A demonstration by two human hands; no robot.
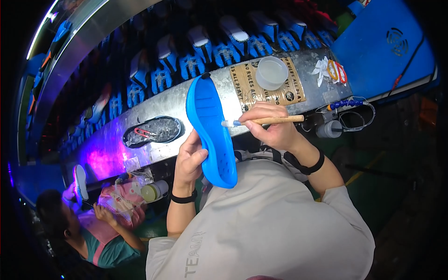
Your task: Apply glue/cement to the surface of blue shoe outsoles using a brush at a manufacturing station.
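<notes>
My left hand is closed on the edge of a bright blue shoe sole, thumb over its side wall. The sole is held up with its hollow inner face showing, grooves at the far end and small round dents at the near end. In my right hand is a brush with a wooden handle, gripped between thumb and fingers. Its pale bristles meet the sole's inner face near the right edge. Beyond my right hand, a translucent tub stands on a flattened piece of brown cardboard.
A dark sole-shaped pad with a red clip lies on the metal bench. Scissors lie at the right. Several shoe uppers on blue holders line the far side. At lower left a co-worker handles a shoe.
</notes>
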